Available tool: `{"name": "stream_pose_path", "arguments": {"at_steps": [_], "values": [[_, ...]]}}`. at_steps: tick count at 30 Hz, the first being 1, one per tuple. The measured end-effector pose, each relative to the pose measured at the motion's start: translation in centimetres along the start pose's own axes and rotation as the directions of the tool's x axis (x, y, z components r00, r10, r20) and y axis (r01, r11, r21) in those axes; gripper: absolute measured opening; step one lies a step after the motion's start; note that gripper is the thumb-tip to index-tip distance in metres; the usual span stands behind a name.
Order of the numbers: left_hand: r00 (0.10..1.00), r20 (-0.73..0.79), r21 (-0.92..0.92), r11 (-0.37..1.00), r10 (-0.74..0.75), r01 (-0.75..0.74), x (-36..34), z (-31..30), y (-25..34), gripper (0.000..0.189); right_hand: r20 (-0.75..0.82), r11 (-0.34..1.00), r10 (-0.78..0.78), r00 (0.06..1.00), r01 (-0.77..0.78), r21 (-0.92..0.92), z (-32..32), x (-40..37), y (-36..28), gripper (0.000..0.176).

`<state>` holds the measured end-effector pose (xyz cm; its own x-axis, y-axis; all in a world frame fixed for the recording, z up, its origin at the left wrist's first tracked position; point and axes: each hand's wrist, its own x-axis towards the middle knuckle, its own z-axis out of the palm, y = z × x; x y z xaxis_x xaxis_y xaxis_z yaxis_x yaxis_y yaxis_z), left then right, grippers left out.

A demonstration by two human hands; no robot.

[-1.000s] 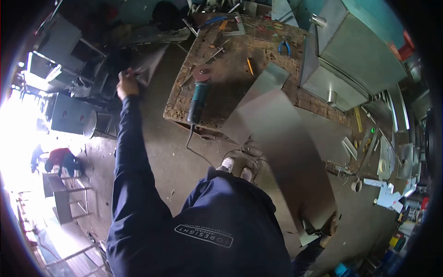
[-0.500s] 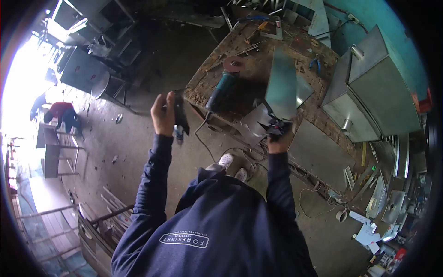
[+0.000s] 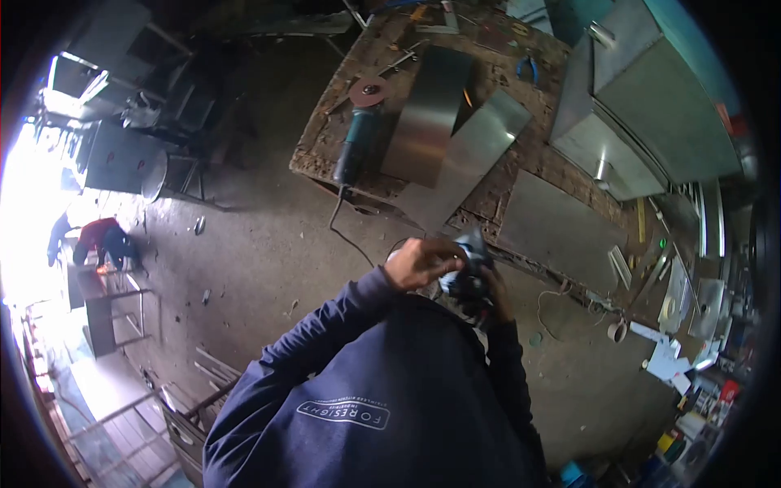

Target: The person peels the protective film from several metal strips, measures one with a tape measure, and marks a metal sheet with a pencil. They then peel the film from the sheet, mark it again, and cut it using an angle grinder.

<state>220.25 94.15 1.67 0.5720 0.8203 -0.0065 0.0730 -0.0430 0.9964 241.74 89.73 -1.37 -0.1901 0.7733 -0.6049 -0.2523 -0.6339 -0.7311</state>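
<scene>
Close to my chest, my left hand is closed, with its fingers at the edge of a black and pale-blue crumpled item. On the far side of it, my right hand grips the same item, fingers partly hidden behind it. Blur keeps me from telling its exact kind. Beyond both hands, an angle grinder with a reddish disc lies on the worn wooden workbench. Beside it are two overlapping metal sheets, one darker sheet and one lighter sheet.
Another metal sheet lies along the bench's near edge. Blue-handled pliers and a large metal box are farther right. The grinder's cord hangs to the floor. A person bends over at far left.
My hands, formerly wide apart with dark items in each, have come together near my chest. My left hand moved right. The view has shifted, and the bench sheets show more fully.
</scene>
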Motion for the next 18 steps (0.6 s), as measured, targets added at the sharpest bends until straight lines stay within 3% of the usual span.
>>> {"name": "stream_pose_path", "arguments": {"at_steps": [1,2,3,4,5,7,8,9,10,11,12,13,14,15,16,17,18], "values": [[0.993,-0.113,0.304,0.950,-0.039,0.072,0.8,-0.3,-1.3,0.040,0.000,0.985,0.095,0.995,-0.094,0.148,-1.9,-1.5,0.1,0.049],[0.972,-0.231,0.569,0.805,-0.040,0.168,1.3,-0.4,-2.8,0.055,-0.014,0.983,0.097,0.995,-0.093,0.160,-5.0,-2.5,1.9,0.049],[0.976,-0.214,0.569,0.806,-0.044,0.161,1.7,-0.2,-4.2,0.055,0.063,0.928,0.106,0.992,-0.121,0.352,-8.5,-3.1,4.6,0.052],[0.965,-0.261,0.787,0.579,-0.001,0.213,2.2,0.1,-5.8,0.069,0.142,0.835,0.092,0.986,-0.154,0.528,-10.3,-3.5,6.3,0.054],[0.955,-0.289,0.920,0.294,0.063,0.260,2.6,0.2,-7.5,0.084,0.132,0.830,0.087,0.987,-0.145,0.538,-9.4,-4.7,5.6,0.054],[0.967,-0.254,0.933,0.268,0.014,0.241,3.9,-0.6,-12.3,0.092,-0.218,0.863,0.041,0.975,0.076,0.500,-6.0,-8.1,2.7,0.059],[0.972,-0.234,0.941,0.243,-0.035,0.235,4.5,-0.9,-12.6,0.100,-0.229,0.857,0.036,0.973,0.088,0.508,-7.2,-8.7,3.5,0.059],[0.962,-0.229,0.933,0.246,-0.152,0.261,4.6,-0.9,-12.8,0.081,-0.109,0.884,0.074,0.991,-0.015,0.468,-9.3,-9.5,4.9,0.059],[0.965,-0.216,0.937,0.246,-0.151,0.248,4.5,-0.9,-13.6,0.081,0.012,0.905,0.119,0.993,-0.114,0.411,-10.6,-9.8,6.0,0.059],[0.983,-0.151,0.974,0.155,-0.107,0.167,4.3,-0.9,-14.7,0.070,0.005,0.903,0.114,0.993,-0.106,0.417,-10.3,-9.6,6.6,0.059],[0.994,-0.083,0.995,0.057,-0.068,0.087,4.1,-1.2,-15.7,0.061,-0.164,0.939,0.071,0.984,-0.011,0.343,-9.8,-9.2,7.3,0.054],[0.959,-0.028,0.986,0.168,0.283,-0.020,3.9,-1.8,-15.1,0.042,-0.325,0.965,0.017,0.946,0.069,0.252,-9.6,-8.8,7.9,0.048],[0.957,-0.022,0.986,0.164,0.290,-0.027,3.9,-2.3,-12.6,0.042,-0.329,0.964,0.009,0.944,0.079,0.254,-10.0,-8.4,8.4,0.048],[0.991,-0.118,0.956,0.275,0.059,0.098,3.8,-2.8,-8.4,0.038,-0.376,0.981,-0.024,0.926,0.095,0.172,-10.6,-8.0,9.0,0.043],[0.965,-0.190,0.905,0.349,-0.182,0.244,3.5,-3.4,-4.4,0.034,-0.417,0.991,-0.062,0.907,0.107,0.086,-10.8,-7.6,9.0,0.039],[0.961,-0.275,0.862,0.453,0.041,0.227,3.0,-4.3,-1.4,0.029,-0.411,0.989,-0.076,0.908,0.120,0.082,-10.7,-7.2,8.3,0.039],[0.895,-0.368,0.818,0.545,0.253,0.183,2.5,-5.5,1.5,0.026,-0.417,0.987,-0.158,0.895,0.152,-0.047,-10.3,-6.8,7.0,0.040]]}}
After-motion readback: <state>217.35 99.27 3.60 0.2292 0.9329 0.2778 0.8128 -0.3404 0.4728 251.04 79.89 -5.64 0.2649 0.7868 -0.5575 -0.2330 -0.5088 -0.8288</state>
